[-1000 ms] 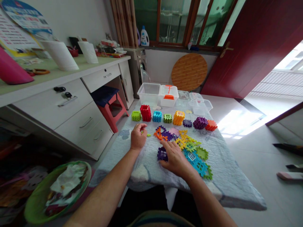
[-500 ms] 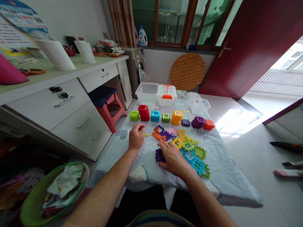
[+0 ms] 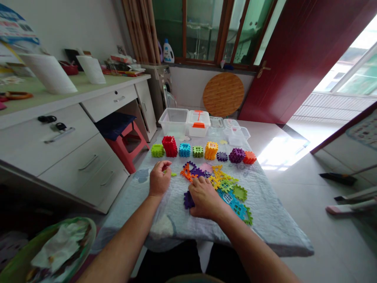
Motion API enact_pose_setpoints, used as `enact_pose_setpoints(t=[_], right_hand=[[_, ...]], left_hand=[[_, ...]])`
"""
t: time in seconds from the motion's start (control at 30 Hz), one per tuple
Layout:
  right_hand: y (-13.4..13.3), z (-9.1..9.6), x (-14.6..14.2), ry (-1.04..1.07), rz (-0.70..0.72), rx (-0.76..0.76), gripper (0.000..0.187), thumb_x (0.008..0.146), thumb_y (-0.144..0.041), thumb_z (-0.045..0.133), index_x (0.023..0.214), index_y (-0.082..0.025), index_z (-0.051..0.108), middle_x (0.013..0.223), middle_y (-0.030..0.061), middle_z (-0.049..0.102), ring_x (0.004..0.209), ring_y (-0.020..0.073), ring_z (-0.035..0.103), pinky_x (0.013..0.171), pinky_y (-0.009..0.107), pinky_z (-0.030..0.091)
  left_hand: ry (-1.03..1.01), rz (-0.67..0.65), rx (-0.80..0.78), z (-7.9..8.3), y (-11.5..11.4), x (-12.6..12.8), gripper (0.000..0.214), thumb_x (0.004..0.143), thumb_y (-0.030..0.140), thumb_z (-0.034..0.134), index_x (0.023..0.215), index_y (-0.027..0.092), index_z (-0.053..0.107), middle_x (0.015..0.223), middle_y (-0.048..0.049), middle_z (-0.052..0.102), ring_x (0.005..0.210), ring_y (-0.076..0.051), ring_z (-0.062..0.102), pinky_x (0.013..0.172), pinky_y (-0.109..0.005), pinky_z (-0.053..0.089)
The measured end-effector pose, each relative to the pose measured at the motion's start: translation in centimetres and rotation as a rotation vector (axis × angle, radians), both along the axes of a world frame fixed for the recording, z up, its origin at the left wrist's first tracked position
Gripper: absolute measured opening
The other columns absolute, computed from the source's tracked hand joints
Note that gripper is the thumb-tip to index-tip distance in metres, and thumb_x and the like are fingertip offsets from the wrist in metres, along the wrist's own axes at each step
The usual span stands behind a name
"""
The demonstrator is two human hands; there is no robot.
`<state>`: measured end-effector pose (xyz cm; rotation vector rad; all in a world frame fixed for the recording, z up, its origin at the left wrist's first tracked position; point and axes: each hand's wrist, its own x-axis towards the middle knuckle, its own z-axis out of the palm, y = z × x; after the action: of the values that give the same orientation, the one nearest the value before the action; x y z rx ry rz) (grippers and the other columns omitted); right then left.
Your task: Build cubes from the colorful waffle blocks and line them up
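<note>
My left hand (image 3: 160, 179) is over the left part of the cloth-covered table, fingers curled into a pinch. A lime-green plastic piece (image 3: 173, 174) shows at its fingertips, mostly hidden by the hand. My right hand (image 3: 205, 198) is bent over a dark purple interlocking panel (image 3: 187, 200), thumb and fingers curved around its right side. Just beyond those fingertips lie an orange frame piece (image 3: 185, 172) and purple pieces (image 3: 198, 172). Right of the hand, yellow pieces (image 3: 219, 173), a green panel (image 3: 240, 192) and blue window panels (image 3: 235, 206) overlap in a loose pile.
Behind the pile runs a row of colour-sorted stacks, including red (image 3: 169, 147), yellow-orange (image 3: 211, 151) and purple (image 3: 236, 155). Clear plastic bins (image 3: 174, 122) and a lidded box (image 3: 198, 125) stand at the far edge. A green waste basket (image 3: 91, 232) is at lower left.
The camera view has turned slightly to the right, shifting everything leftward. My right hand's fingers have curled in more over the purple panel. My left hand keeps its pinch.
</note>
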<state>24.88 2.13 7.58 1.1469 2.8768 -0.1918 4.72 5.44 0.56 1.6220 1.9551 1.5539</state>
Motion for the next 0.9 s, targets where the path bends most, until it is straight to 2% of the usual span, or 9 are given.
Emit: enact_pose_setpoints(t=[0.1, 0.17, 0.3, 0.43, 0.5, 0.6, 0.77, 0.9], right_hand=[[1.3, 1.4, 1.7, 0.088, 0.01, 0.013, 0.039, 0.066, -0.035, 0.068, 0.1, -0.016, 0.063, 0.103, 0.0121, 0.057, 0.099, 0.0287, 0.047, 0.087, 0.042, 0.042], [3.2, 2.6, 3.8, 0.162, -0.046, 0.059, 0.039, 0.066, -0.032, 0.068, 0.103, -0.019, 0.062, 0.106, 0.0101, 0.056, 0.101, 0.0278, 0.046, 0.091, 0.042, 0.04], [9.4, 4.4, 9.1, 0.176, -0.247, 0.182, 0.047, 0.068, -0.034, 0.069, 0.113, -0.023, 0.062, 0.122, 0.0104, 0.052, 0.109, 0.0319, 0.043, 0.096, 0.047, 0.036], [15.4, 4.0, 12.2, 0.058, -0.381, 0.196, 0.051, 0.067, -0.035, 0.07, 0.116, -0.024, 0.064, 0.129, 0.011, 0.049, 0.121, 0.0357, 0.037, 0.104, 0.049, 0.028], [17.3, 3.3, 12.4, -0.013, -0.401, 0.186, 0.052, 0.066, -0.035, 0.071, 0.117, -0.026, 0.065, 0.133, 0.0103, 0.048, 0.124, 0.0367, 0.035, 0.106, 0.05, 0.025], [18.7, 2.3, 11.7, -0.101, -0.414, 0.151, 0.054, 0.065, -0.035, 0.071, 0.119, -0.028, 0.065, 0.136, 0.0102, 0.046, 0.126, 0.038, 0.033, 0.107, 0.054, 0.02], [19.6, 1.1, 10.6, -0.196, -0.432, 0.087, 0.053, 0.064, -0.031, 0.07, 0.117, -0.028, 0.066, 0.139, 0.0108, 0.045, 0.13, 0.0387, 0.029, 0.108, 0.061, 0.013], [20.1, 0.6, 10.1, -0.234, -0.41, 0.046, 0.053, 0.064, -0.03, 0.07, 0.117, -0.029, 0.066, 0.139, 0.011, 0.044, 0.132, 0.0387, 0.028, 0.108, 0.064, 0.012]], left_hand=[[-0.001, 0.001, 0.001, 0.0, 0.0, 0.0, 0.019, 0.077, 0.021, 0.049, 0.088, 0.017, 0.064, 0.088, -0.0049, 0.067, 0.08, -0.018, 0.063, 0.078, -0.03, 0.052], [0.001, 0.0, -0.002, 0.0, -0.1, 0.0, 0.019, 0.077, 0.021, 0.049, 0.088, 0.017, 0.064, 0.087, -0.0047, 0.066, 0.079, -0.018, 0.063, 0.078, -0.03, 0.052], [0.004, -0.008, -0.013, 0.1, -0.1, 0.1, 0.02, 0.077, 0.022, 0.049, 0.089, 0.017, 0.064, 0.087, -0.0046, 0.065, 0.078, -0.018, 0.062, 0.076, -0.03, 0.052], [-0.003, -0.005, -0.032, 0.0, -0.1, 0.1, 0.02, 0.077, 0.022, 0.049, 0.09, 0.018, 0.064, 0.088, -0.0044, 0.065, 0.079, -0.018, 0.062, 0.076, -0.031, 0.052], [-0.002, -0.008, -0.035, -0.1, -0.1, 0.1, 0.02, 0.077, 0.022, 0.049, 0.09, 0.018, 0.063, 0.088, -0.0045, 0.065, 0.079, -0.018, 0.062, 0.077, -0.031, 0.052], [0.005, -0.02, -0.034, -0.2, 0.0, -0.1, 0.02, 0.077, 0.023, 0.049, 0.09, 0.018, 0.063, 0.088, -0.0049, 0.065, 0.08, -0.018, 0.062, 0.079, -0.032, 0.052], [0.007, -0.016, -0.044, -0.2, 0.1, -0.1, 0.019, 0.078, 0.023, 0.049, 0.089, 0.018, 0.063, 0.087, -0.0049, 0.065, 0.081, -0.018, 0.063, 0.078, -0.031, 0.052], [0.005, -0.012, -0.052, -0.1, 0.1, 0.0, 0.019, 0.077, 0.023, 0.049, 0.088, 0.018, 0.063, 0.087, -0.0048, 0.066, 0.08, -0.018, 0.063, 0.078, -0.031, 0.052]])
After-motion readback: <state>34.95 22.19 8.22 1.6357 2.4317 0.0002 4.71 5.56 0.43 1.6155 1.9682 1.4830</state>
